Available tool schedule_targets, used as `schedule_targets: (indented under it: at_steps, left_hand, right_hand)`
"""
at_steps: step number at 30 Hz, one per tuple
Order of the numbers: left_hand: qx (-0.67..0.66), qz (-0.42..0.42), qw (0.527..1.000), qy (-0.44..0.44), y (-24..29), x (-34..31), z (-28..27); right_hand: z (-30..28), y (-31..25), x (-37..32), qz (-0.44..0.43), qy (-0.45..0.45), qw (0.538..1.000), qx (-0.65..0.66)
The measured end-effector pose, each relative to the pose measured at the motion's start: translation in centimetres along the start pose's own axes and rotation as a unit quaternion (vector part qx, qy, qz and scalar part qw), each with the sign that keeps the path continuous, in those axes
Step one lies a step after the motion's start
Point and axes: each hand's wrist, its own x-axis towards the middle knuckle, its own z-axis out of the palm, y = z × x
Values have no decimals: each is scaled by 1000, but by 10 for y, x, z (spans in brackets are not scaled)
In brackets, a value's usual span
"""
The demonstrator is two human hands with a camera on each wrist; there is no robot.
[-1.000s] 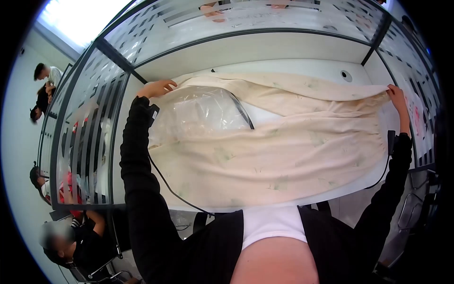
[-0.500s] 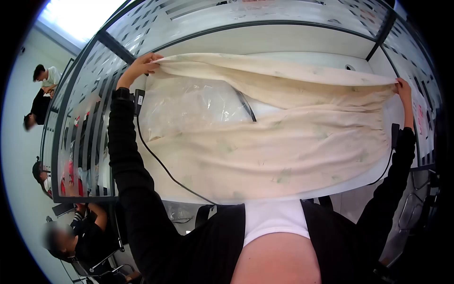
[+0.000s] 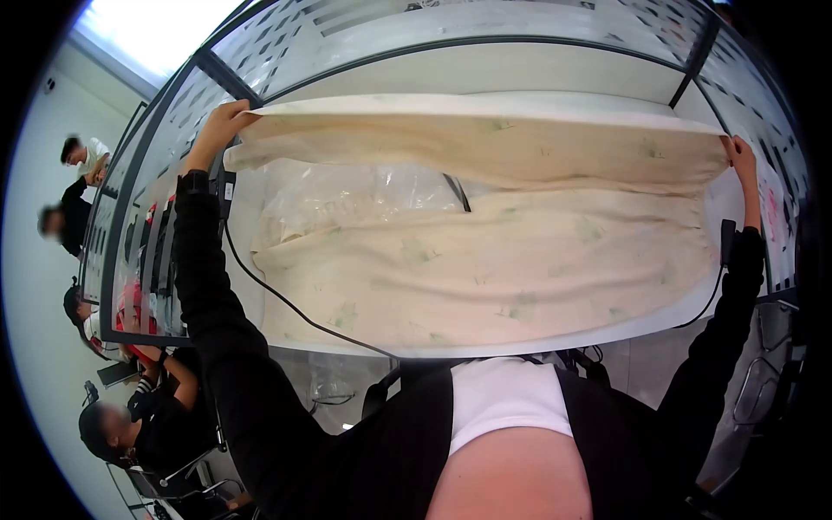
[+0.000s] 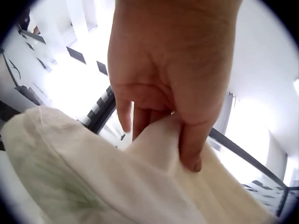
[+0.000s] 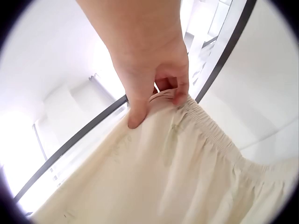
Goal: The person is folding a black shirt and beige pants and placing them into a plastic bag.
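Cream pants (image 3: 485, 277) with a faint green leaf print lie spread across the white table, waistband to the right and legs to the left. At the far left, my left hand (image 3: 220, 132) pinches the end of the far leg (image 3: 399, 139) between thumb and fingers; the left wrist view shows the fabric (image 4: 154, 154) folded up into that grip. My right hand (image 5: 154, 70) grips the gathered elastic waistband (image 5: 212, 128) at its far corner. Between the two hands the leg's far edge stretches nearly straight, lifted. The near leg (image 3: 347, 295) lies flat on the table.
Clear crinkled plastic (image 3: 347, 186) lies between the two legs, with a dark strip (image 3: 458, 192) at its right end. Dark-framed panels (image 3: 485, 42) enclose the table at the back and sides. A black cable (image 3: 286, 299) runs from my left wrist. A seated person (image 3: 160, 433) is at lower left.
My left hand has taken hold of the far leg's end and moved left and away from me, pulling the leg up and straight. My right hand keeps its grip and has shifted slightly outward.
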Motion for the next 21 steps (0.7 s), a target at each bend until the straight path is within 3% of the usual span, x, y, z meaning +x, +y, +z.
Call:
schedule_targets:
  at_steps: [4,8,9,12,13,16,18,21]
  left_hand:
    - [9,-34,995,93,22,-19,-13]
    - [23,-20,992,121,30,-34,-18]
    - [62,-35,994,88,36,-38,-23]
    - [177,86,977,76,15,-42,-24]
    - [244,91,960,104,11,-45,-23]
    - [393,-17,899,191,18,-46,-21]
    - [391,-69,883,250,18,-42,-16]
    - [327,-143,861,361,14,-43,-18]
  right_hand:
    - [-9,3,-6,44,8,999,12]
    - [-13,4,-14,39,8,996,82]
    - [-13,6,-15,10,-16,994,107]
    - [-20,-2,-20,-68,-94,989,89]
    - [-25,-9,-22,-91,-121,986,68]
    - [-36,-38,-31,-137,-127,982,34]
    - [-31,-47,-29,-170,-54,984,-8]
    - [-24,-25,-12,-152,86,984,-30]
